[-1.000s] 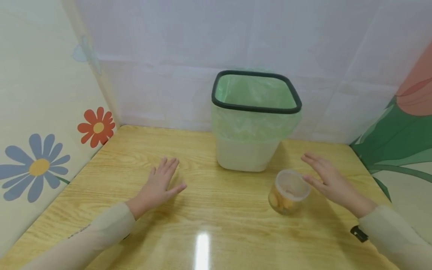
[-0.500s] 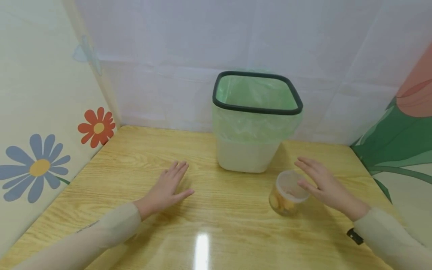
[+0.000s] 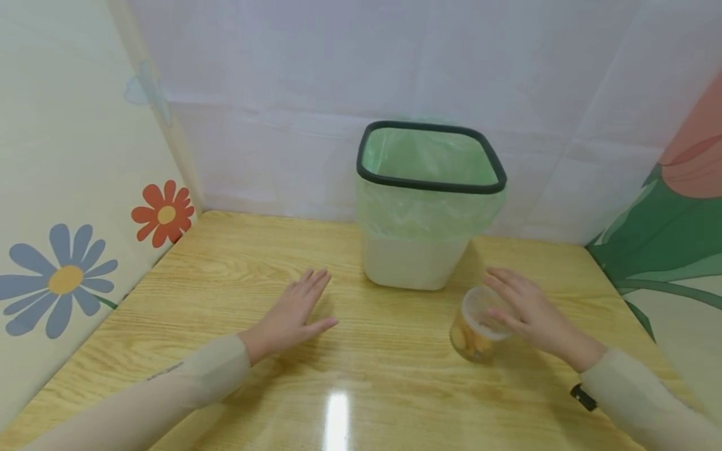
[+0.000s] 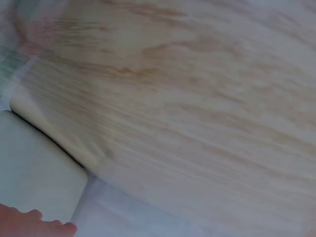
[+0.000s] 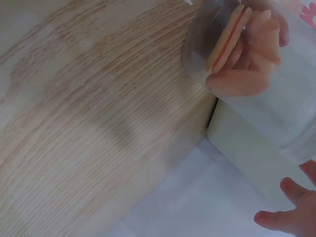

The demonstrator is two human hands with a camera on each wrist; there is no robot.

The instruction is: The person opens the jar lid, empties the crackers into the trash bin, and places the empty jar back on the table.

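Note:
A clear plastic jar [image 3: 472, 338] with orange-yellow snacks inside stands on the wooden table [image 3: 366, 376], right of centre. My right hand [image 3: 507, 297] reaches over its top from the right, fingers nearly straight, thumb at the rim; no grip shows. In the right wrist view the jar [image 5: 247, 64] fills the upper right, with fingertips [image 5: 291, 212] below it. My left hand [image 3: 304, 307] hovers flat and open over the table's middle, holding nothing. The left wrist view shows blurred wood grain and fingertips [image 4: 29, 222] at the lower left.
A white waste bin [image 3: 429, 207] with a green liner and black rim stands behind the jar, against the back wall. Its base appears in the wrist views [image 4: 34, 182] [image 5: 237, 143]. Flowered panels wall in the table on the left and right.
My right hand has slid left until it covers the jar's top. My left hand has moved right and a little forward over the table. The jar and bin stay put.

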